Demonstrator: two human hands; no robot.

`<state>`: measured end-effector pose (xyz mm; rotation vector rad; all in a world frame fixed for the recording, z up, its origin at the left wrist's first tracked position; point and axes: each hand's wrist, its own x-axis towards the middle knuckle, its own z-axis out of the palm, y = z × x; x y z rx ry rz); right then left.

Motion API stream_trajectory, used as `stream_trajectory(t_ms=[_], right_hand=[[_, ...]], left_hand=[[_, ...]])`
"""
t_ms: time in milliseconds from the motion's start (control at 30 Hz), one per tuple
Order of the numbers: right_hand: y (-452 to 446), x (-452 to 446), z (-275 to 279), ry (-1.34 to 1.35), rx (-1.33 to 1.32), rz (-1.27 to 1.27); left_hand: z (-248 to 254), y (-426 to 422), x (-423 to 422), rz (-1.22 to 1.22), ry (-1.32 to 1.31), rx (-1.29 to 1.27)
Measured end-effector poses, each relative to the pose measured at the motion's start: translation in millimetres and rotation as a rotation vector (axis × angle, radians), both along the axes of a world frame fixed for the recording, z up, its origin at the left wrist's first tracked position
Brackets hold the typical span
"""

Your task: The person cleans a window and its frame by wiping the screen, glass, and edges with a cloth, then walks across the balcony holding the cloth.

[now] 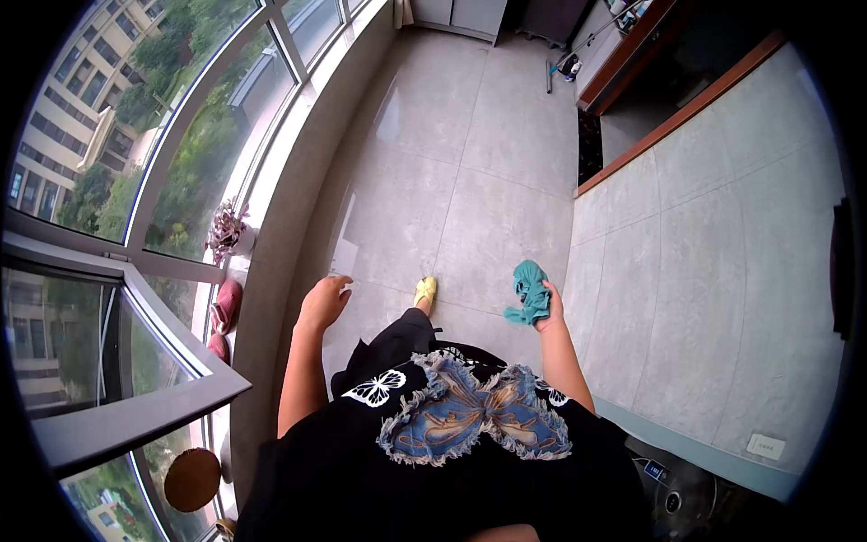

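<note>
My right hand (553, 307) is closed around a crumpled teal cloth (529, 291), which bunches above the fingers with one loose end hanging to the left. On the other side, my left hand (325, 303) hangs over the floor beside the window ledge. Its fingers are loosely bent and apart, and nothing shows in them. Between the hands, a yellow slipper (425, 291) is on one foot on the grey tiled floor (424, 212).
Along the left, a window ledge (280, 194) carries a potted plant (226, 230) and pink shoes (226, 305). An opened window sash (194, 388) juts inward. A doorway stands at upper right, with a long-handled floor tool (549, 77) near it. A fan-like appliance (677, 501) is at lower right.
</note>
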<state>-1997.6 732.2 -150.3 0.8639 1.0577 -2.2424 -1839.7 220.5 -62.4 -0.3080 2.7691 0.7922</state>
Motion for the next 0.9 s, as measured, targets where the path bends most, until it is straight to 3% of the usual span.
stream_trajectory(t_ms=[100, 133, 167, 200, 233, 333, 433, 633, 733, 800, 833, 900], right_hand=[[60.4, -12.5, -34.3, -0.127, 0.110, -0.147], [70.9, -7.4, -21.6, -0.201, 0.214, -0.185], [116.8, 7.9, -54.7, -0.203, 0.124, -0.218], [123.9, 16.7, -41.1, -0.225, 0.199, -0.255], [172.1, 40.5, -103.5, -0.120, 0.184, -0.234], [149.8, 32.2, -46.2, -0.374, 0.309, -0.314], [129.2, -16.1, -42.5, -0.473, 0.318, -0.326], [126.4, -229.6, -67.5, -0.451, 0.297, -0.253], [110.7, -389.4, -72.5, -0.340, 0.313, -0.192], [86.3, -528.7, -87.6, -0.269, 0.344, -0.158], [72.3, -546.9, -73.1, -0.185, 0.328, -0.235], [18.9, -707.1, -71.0, -0.067, 0.261, -0.084]], left_hand=[[10.2, -15.9, -102.3, 0.076, 0.048, 0.023], [16.5, -19.3, -136.0, 0.071, 0.081, 0.029], [22.5, -18.3, -165.0, 0.060, 0.112, 0.030], [20.8, -23.1, -196.6, 0.023, 0.121, 0.030], [23.4, -23.7, -225.2, 0.024, 0.121, 0.034], [31.5, -19.0, -318.1, -0.049, 0.131, -0.014], [26.5, -14.2, -404.6, -0.115, 0.069, 0.084], [4.5, -17.6, -543.0, -0.079, -0.059, -0.028], [7.8, -38.6, -597.1, -0.043, -0.206, -0.034], [6.3, -59.6, -641.8, 0.014, -0.107, -0.014], [18.4, -62.2, -647.6, 0.038, -0.052, 0.003], [4.4, -85.2, -689.6, 0.092, -0.059, 0.013]])
